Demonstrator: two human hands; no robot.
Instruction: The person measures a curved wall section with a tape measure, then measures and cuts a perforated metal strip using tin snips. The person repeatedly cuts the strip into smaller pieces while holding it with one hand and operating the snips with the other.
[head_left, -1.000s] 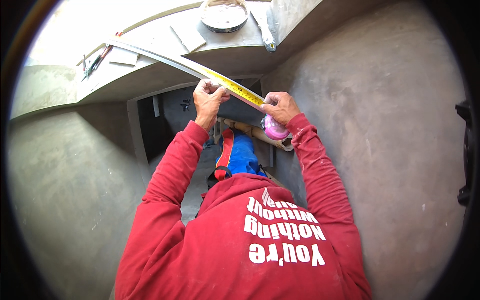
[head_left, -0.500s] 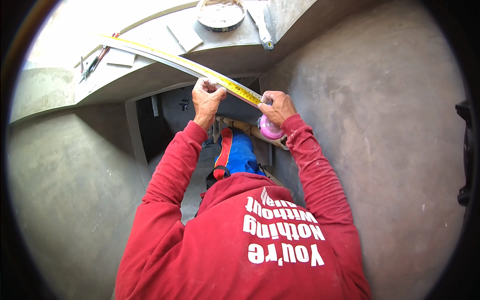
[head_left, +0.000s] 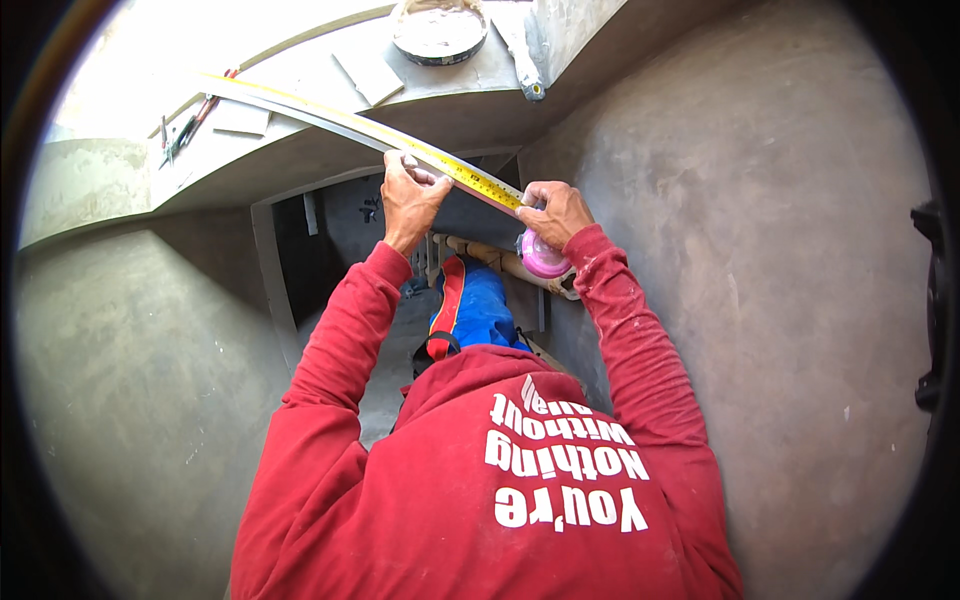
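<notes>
tape pulled along the ledge edge

head view: the left hand (head_left: 410, 205) pinches the yellow tape measure blade (head_left: 400, 143) against the front edge of the grey concrete ledge (head_left: 300, 150), fingers curled tight over it. the right hand (head_left: 556, 212) is closed around the pink tape measure case (head_left: 543, 257), thumb on the blade where it leaves the case. the blade runs up and left along the ledge, bowing a little, towards a pair of red-handled pliers (head_left: 190, 125). a round pan (head_left: 438, 30) sits further back on the ledge. to read it well, i'd judge the blade wants to lie flat and taut along the edge, both hands steady, with no sag between them.
</notes>
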